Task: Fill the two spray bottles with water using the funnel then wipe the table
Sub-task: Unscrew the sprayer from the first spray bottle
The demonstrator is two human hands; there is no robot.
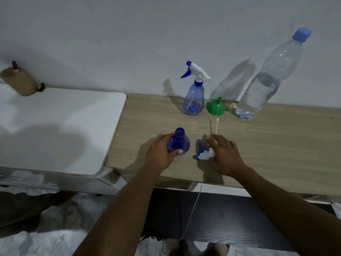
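illumination is dim and blue-tinted. objects cast soft shadows leftward on the wall (110, 34) behind the funnel (215, 107), indicating a source to its right. a faint sheen lies on the table (276, 145) just nearer than the funnel. right of the funnel, the water bottle (267, 80) leans from wide-angle distortion. detail is soft throughout.

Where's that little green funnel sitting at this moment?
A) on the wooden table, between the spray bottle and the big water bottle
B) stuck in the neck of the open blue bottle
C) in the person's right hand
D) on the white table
A: the green funnel rests wide end down on the wooden table, between the spray bottle and the big water bottle, with no hand on it.
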